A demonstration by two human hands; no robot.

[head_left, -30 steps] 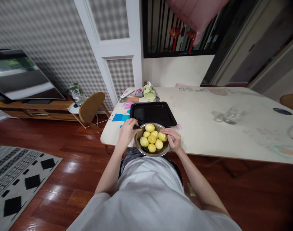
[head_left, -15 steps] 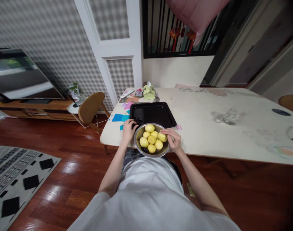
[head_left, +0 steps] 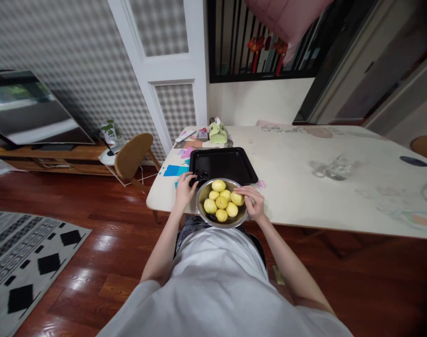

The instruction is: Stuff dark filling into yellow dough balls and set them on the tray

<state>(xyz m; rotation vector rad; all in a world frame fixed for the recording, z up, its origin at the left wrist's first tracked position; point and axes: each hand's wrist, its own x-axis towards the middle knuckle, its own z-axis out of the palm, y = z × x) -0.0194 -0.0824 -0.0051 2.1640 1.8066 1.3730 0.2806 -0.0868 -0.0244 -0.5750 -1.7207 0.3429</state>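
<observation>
A steel bowl (head_left: 202,216) full of several yellow lemons (head_left: 221,202) sits at the table's front edge, close to my body. Over its right rim reaches my right hand (head_left: 254,202), its fingers and thumb closed around the rightmost lemon (head_left: 237,199), which still lies among the others. My left hand (head_left: 185,189) is left of the bowl by the near left corner of a black baking tray (head_left: 223,164). Its fingers are pinched at a small dark thing (head_left: 200,178) that blends into the tray, so I cannot make out its kind.
Behind the tray stand a green tissue box (head_left: 218,134) and a white remote (head_left: 185,136). A glass (head_left: 337,169) is farther right on the white table (head_left: 286,187), near a dark oval piece (head_left: 414,161). A wooden chair (head_left: 133,157) stands at the left end.
My left hand has shifted slightly left and back from the bowl, and more of the dark thing by its fingers shows. My right hand stays on the lemon.
</observation>
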